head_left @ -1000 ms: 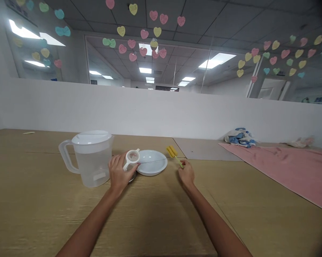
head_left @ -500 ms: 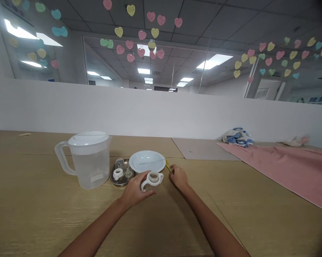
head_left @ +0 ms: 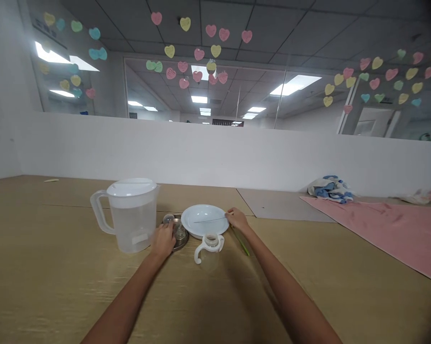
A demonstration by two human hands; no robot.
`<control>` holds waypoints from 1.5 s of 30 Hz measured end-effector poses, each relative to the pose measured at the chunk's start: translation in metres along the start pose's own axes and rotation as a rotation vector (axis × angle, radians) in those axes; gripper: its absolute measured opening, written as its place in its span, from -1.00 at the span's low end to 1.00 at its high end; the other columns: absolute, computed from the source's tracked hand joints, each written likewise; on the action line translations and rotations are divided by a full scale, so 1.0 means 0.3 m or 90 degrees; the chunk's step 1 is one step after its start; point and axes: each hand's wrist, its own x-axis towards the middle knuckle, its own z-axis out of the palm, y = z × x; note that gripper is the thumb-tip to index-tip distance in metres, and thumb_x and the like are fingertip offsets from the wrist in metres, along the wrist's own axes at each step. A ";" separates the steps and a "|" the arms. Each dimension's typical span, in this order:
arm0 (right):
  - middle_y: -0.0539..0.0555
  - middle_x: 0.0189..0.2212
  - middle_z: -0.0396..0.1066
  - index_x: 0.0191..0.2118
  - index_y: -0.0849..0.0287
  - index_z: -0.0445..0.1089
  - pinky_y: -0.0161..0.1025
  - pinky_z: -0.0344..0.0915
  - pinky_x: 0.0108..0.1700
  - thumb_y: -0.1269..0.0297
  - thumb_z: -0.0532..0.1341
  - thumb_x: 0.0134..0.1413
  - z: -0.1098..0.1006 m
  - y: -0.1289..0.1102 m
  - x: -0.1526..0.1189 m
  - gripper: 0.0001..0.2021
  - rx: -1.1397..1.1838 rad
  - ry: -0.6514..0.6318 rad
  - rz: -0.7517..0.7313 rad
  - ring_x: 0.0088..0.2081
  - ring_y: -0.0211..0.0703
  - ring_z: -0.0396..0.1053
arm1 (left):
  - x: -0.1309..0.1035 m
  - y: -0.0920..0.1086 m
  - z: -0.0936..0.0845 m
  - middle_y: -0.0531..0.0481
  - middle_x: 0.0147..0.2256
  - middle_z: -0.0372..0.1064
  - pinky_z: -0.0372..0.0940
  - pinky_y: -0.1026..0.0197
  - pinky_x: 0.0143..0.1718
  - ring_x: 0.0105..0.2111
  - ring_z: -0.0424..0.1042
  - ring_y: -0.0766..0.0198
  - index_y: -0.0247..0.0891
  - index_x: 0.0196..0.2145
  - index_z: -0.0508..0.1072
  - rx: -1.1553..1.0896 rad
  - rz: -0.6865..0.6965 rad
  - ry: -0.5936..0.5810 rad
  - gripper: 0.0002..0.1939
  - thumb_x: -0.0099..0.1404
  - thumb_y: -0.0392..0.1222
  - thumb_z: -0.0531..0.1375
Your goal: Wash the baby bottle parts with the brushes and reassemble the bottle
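My left hand (head_left: pixel 164 240) reaches over the small metal tray (head_left: pixel 180 247), its fingers closed on something hidden beneath them. A clear dome cap (head_left: pixel 168 218) and a bottle nipple (head_left: pixel 180 232) sit in the tray. My right hand (head_left: pixel 236 219) is at the right rim of a white bowl (head_left: pixel 204 232), fingertips pinched at the end of a thin rod (head_left: pixel 211 220) that lies across the bowl. A clear baby bottle (head_left: pixel 210 255) with a white handle ring stands uncapped between my hands. Below my right hand, a green stick-like handle (head_left: pixel 244 247) lies on the table.
A lidded clear pitcher (head_left: pixel 136 224) with liquid stands left of the tray. A pink cloth (head_left: pixel 380 229) covers the right side of the table. A blue and white cloth bundle (head_left: pixel 330 189) lies near the white wall (head_left: pixel 201 153).
My left hand has let go of the bottle, now standing on the table, and moved left to the tray. My right hand has moved from the green handle up to the bowl's rim.
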 end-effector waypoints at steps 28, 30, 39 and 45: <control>-0.03 -0.62 0.32 -0.29 0.31 0.41 -0.46 0.12 -0.63 0.52 0.11 -0.16 -0.135 -0.218 -0.014 -0.76 0.198 -0.104 -0.126 -0.68 -0.41 0.19 | 0.035 0.074 -0.083 -0.14 -0.26 0.33 0.29 0.11 -0.28 -0.28 0.38 0.12 -0.31 -0.11 0.35 -0.186 0.034 0.286 -0.70 0.29 -0.27 -0.08; -0.02 -0.61 0.33 -0.27 0.32 0.41 -0.46 0.13 -0.63 0.52 0.10 -0.15 -0.147 -0.220 -0.017 -0.75 0.231 -0.081 -0.120 -0.68 -0.42 0.19 | 0.046 0.106 -0.080 -0.14 -0.26 0.36 0.30 0.10 -0.23 -0.26 0.38 0.13 -0.31 -0.20 0.41 -0.223 0.047 0.267 -0.72 0.23 -0.32 -0.05; -0.08 -0.70 0.27 -0.36 0.32 0.45 -0.44 0.04 -0.67 0.55 0.15 -0.24 -0.152 -0.229 -0.018 -0.78 0.269 -0.086 -0.114 -0.74 -0.44 0.10 | 0.037 0.237 0.002 -0.12 -0.36 0.40 0.26 0.14 -0.24 -0.33 0.39 0.18 -0.29 -0.38 0.43 -0.267 0.087 0.085 -0.66 0.31 -0.16 -0.10; -0.12 -0.85 0.14 -0.62 0.28 0.38 -0.45 0.01 -0.67 0.43 0.16 -0.11 -0.045 -0.229 -0.004 -0.84 0.339 -0.163 -0.118 -0.75 -0.43 0.09 | 0.020 0.207 0.064 -0.14 -0.34 0.41 0.21 0.08 -0.17 -0.25 0.34 0.11 -0.28 -0.35 0.41 -0.233 0.142 0.053 -0.60 0.34 -0.09 -0.15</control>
